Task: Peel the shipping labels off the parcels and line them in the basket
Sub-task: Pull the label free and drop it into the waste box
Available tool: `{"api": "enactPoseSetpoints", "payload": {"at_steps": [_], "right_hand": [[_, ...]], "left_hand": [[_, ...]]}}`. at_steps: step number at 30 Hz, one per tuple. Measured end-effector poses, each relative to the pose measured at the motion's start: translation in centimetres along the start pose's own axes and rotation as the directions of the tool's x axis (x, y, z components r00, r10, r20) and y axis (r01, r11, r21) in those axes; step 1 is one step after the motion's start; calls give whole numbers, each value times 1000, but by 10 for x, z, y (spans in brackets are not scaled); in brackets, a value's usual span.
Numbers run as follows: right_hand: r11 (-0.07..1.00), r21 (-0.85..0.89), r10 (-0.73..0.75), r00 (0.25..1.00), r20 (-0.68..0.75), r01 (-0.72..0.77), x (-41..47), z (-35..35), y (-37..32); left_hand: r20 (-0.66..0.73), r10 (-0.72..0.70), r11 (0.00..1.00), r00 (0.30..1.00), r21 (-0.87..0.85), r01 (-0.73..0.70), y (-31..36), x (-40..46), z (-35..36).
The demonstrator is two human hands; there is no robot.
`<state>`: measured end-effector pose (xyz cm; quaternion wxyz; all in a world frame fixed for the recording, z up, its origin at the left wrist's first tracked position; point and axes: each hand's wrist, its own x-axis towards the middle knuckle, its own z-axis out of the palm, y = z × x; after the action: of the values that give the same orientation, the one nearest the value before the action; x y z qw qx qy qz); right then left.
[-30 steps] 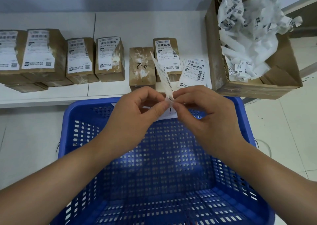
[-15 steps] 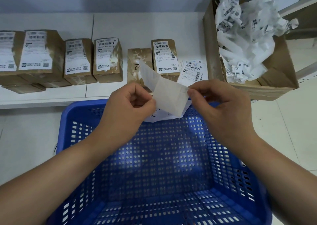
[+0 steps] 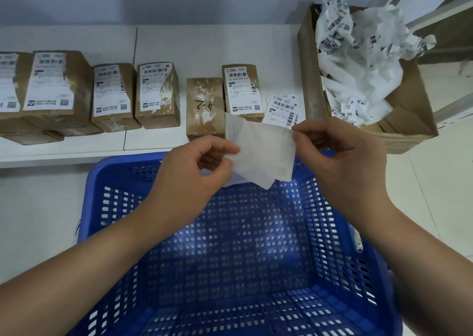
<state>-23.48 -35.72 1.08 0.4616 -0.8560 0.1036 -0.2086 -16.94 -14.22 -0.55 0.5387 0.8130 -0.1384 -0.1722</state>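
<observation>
Blue plastic basket (image 3: 122,207) sits below the white bench (image 3: 204,44), with a white slip partly hidden at its far wall. Above it, the left hand (image 3: 194,172) and right hand (image 3: 343,156) each pinch the peeled label (image 3: 261,154), stretched between them. Cardboard box (image 3: 409,120) on the right holds crumpled label scraps (image 3: 358,61); brown parcels (image 3: 158,95) line the bench.

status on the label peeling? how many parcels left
Done: one parcel on the shelf is stripped bare. In hand: left hand and right hand pinch a peeled label over the blue basket. Left: at least five parcels, like this labelled parcel, keep their labels.
</observation>
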Motion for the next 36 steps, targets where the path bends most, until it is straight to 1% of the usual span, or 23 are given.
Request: {"api": "enactPoseSetpoints", "payload": {"at_steps": [3, 5, 8, 11, 14, 17, 20, 22, 27, 30, 36], "right_hand": [[1000, 1, -29, 999, 17, 29, -3, 1, 0], [995, -37, -89, 995, 38, 91, -7, 3, -1], [976, -82, -200, 979, 46, 203, -13, 8, -1], [940, -143, -303, 951, 62, 309, -17, 11, 0], [926, -173, -331, 942, 62, 337, -16, 10, 1], [961, -118, -248, 968, 26, 250, -11, 6, 2], [994, -52, -98, 995, 14, 98, -6, 1, -1], [1000, -8, -9, 1000, 9, 10, -2, -3, -1], [998, -7, 64, 998, 0, -64, 14, -17, 7], [988, 60, 141, 990, -13, -140, 20, -26, 13], [977, 71, 203, 978, -46, -199, 26, -42, 20]], "left_hand": [[-1, -76, 991, 997, -108, 75, 3, 1, 2], [2, -130, 971, 992, -200, 128, 5, 2, 4], [-39, -189, 946, 981, -274, 171, 3, 3, 6], [-13, -213, 942, 977, -268, 202, 1, 5, 5], [12, -169, 965, 986, -200, 168, -1, 6, 3], [8, -135, 982, 991, -132, 134, -5, 8, 1], [-15, -89, 995, 996, -51, 89, -9, 11, -2], [-24, -56, 998, 998, -2, 56, -9, 12, -5], [-34, 20, 993, 999, 115, -16, -5, 15, -12], [-25, 53, 983, 998, 180, -48, -5, 18, -17], [10, 32, 971, 999, 236, -34, -13, 21, -24]]}}
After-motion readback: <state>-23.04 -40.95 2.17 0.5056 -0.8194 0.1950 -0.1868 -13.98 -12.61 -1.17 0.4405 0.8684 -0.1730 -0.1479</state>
